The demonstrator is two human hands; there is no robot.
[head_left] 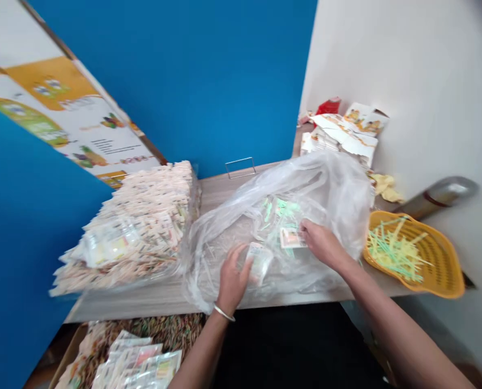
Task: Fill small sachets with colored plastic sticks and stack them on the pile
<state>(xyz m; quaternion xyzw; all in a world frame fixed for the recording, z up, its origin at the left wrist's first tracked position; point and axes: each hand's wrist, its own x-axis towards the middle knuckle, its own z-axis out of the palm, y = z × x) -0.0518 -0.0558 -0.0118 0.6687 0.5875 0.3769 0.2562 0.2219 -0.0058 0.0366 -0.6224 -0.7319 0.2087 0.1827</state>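
A large clear plastic bag (306,183) lies crumpled on the table (216,189), with small packets and green strips inside. My left hand (232,278) rests at the bag's near edge, fingers curled round a small clear packet (260,260). My right hand (322,243) is in the bag's opening, pinching a small printed packet (290,237). A bangle sits on my left wrist.
A big stack of packets in plastic (135,227) fills the table's left. An orange basket (423,254) with green and yellow strips sits at the right edge. Printed cartons (342,132) pile in the back corner. A box of packets (135,356) lies below left.
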